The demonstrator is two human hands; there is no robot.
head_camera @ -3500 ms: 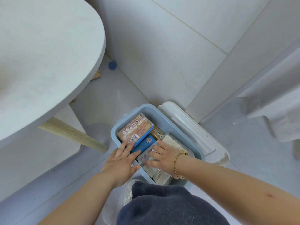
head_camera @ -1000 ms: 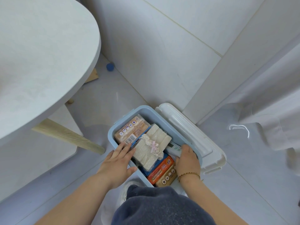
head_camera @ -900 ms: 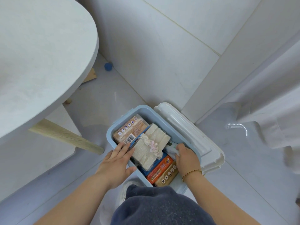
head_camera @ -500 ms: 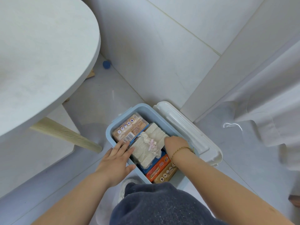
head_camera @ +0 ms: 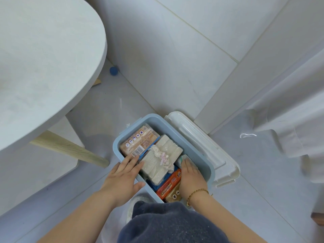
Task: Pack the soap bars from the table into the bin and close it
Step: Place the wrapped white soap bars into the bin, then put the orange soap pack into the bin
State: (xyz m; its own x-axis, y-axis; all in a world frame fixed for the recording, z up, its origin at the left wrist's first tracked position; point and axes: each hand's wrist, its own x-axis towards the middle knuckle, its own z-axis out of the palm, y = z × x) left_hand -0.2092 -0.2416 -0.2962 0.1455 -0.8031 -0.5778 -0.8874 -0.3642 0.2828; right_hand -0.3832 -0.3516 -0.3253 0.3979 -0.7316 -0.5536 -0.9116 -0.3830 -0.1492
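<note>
A light blue bin point(head_camera: 204, 160) stands open on the floor, packed with wrapped soap. Inside lie a tan pack point(head_camera: 138, 139) at the far left, a white bundle tied with ribbon point(head_camera: 161, 160) in the middle and an orange pack point(head_camera: 171, 183) near me. My left hand point(head_camera: 121, 179) rests on the bin's left rim, its straight fingers touching the white bundle. My right hand point(head_camera: 191, 176) is inside the bin, pressing flat on a pale green bar point(head_camera: 184, 157) against the right wall. The white lid point(head_camera: 206, 148) lies beside the bin on its right.
A round white table top point(head_camera: 43, 58) on a wooden leg point(head_camera: 70, 149) overhangs the floor at left. A tiled wall runs behind the bin, and white fabric point(head_camera: 289, 111) hangs at right. A small blue ball point(head_camera: 113, 70) lies by the wall. My knee in dark cloth point(head_camera: 166, 223) is just below the bin.
My right hand carried the pale bar from the bin's right rim down inside and now presses it against the right wall. My left hand has stayed on the left rim.
</note>
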